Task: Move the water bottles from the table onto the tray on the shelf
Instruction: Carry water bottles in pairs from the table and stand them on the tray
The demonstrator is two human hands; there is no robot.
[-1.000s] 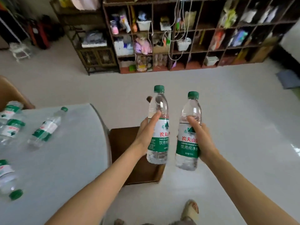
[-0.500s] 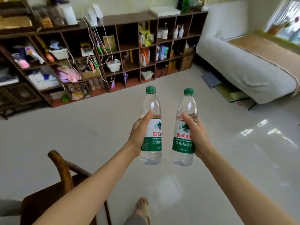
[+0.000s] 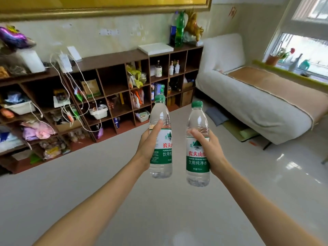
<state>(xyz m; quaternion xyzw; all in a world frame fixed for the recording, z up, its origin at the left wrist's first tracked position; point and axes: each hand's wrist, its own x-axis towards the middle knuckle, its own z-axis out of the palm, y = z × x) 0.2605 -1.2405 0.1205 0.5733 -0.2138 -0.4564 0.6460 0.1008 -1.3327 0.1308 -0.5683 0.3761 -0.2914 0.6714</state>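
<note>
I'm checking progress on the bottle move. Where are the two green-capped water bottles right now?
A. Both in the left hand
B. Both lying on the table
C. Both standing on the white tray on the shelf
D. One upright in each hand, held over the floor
D: the left hand grips one water bottle and the right hand grips the other bottle, both upright above the floor, short of the shelf.
</note>
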